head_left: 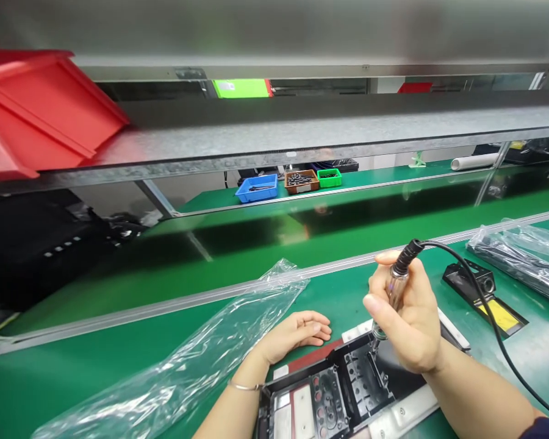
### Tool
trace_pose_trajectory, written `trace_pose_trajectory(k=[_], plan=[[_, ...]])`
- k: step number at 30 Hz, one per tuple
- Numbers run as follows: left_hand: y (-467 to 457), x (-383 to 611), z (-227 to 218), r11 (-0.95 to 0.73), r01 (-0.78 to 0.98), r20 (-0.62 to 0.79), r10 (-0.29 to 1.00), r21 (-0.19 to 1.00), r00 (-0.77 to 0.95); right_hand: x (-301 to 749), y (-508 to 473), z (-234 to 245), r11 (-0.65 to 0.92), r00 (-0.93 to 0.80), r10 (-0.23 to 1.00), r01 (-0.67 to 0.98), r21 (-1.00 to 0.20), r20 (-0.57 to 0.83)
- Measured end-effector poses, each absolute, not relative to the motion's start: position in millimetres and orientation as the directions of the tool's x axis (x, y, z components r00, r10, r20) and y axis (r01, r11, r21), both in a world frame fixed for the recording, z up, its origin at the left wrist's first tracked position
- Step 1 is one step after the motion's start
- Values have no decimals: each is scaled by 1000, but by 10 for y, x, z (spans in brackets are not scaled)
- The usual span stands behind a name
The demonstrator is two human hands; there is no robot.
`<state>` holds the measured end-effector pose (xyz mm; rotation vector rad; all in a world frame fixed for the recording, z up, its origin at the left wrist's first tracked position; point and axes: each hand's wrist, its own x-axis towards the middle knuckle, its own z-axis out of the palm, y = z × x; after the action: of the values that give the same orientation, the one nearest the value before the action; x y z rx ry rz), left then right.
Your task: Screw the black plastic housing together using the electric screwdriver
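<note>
My right hand point(409, 320) is closed around the clear handle of a soldering iron point(397, 283), whose black cable runs off to the right. The iron points down, its tip inside a black plastic housing point(348, 390) with several compartments; whether it touches the plastic I cannot tell. White strips point(409, 414) flank the housing, which lies in front of me. At its far left edge rests my left hand point(297, 332), fingers loosely stretched out and holding nothing. A clear plastic bag point(201, 366) lies left of that hand and partly behind it.
A soldering iron stand point(473, 283) with a yellow sponge point(501, 316) sits right of my right hand. Beyond it lies a bagged black part point(521, 262). A metal shelf point(274, 131) crosses above, bearing a red bin point(50, 116). Blue point(257, 189), brown point(302, 182) and green point(329, 178) trays stand on the far bench.
</note>
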<state>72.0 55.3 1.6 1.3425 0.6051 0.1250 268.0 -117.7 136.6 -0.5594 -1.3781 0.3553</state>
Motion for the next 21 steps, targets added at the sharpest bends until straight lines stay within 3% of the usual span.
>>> trace_pose_trajectory(k=[21], plan=[[570, 689, 0, 272, 221, -321, 413, 937, 852, 2646, -1238, 1378, 810, 177, 553, 116, -576, 814]])
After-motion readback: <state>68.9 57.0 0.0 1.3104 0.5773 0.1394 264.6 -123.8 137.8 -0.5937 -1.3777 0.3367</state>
